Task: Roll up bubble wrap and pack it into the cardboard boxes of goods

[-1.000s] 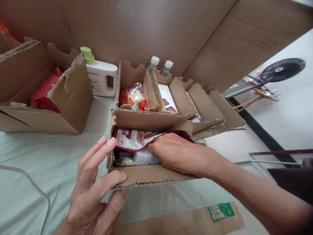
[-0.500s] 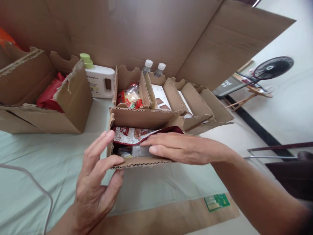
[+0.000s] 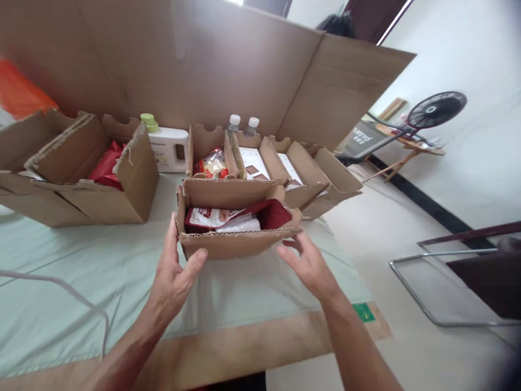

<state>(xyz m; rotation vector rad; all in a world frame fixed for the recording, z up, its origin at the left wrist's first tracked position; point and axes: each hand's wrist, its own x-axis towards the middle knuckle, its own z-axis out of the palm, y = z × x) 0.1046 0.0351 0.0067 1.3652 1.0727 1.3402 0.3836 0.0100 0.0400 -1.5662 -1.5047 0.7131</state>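
A small cardboard box (image 3: 240,244) stands on the pale green cloth, in front of a row of similar boxes. Inside it lie a dark red and white printed food bag (image 3: 209,216) and some clear bubble wrap (image 3: 240,224). My left hand (image 3: 175,271) is at the box's left end, fingers flat along the side wall and thumb spread in front. At the right front corner is my right hand (image 3: 305,260), its fingertips touching the cardboard and its thumb apart from them. Neither hand closes around anything.
Behind stand a cardboard bin (image 3: 211,136) with a red snack packet, bins holding white pieces, and two capped bottles (image 3: 234,124). A white jug (image 3: 169,149) and a larger box (image 3: 142,179) are at left. A cable (image 3: 73,288) crosses the cloth; a tall cardboard panel (image 3: 228,65) closes the back.
My right hand has come out of the box, off the food bag, to its right front corner. My left hand has shifted onto the left side wall. The view has pulled back.
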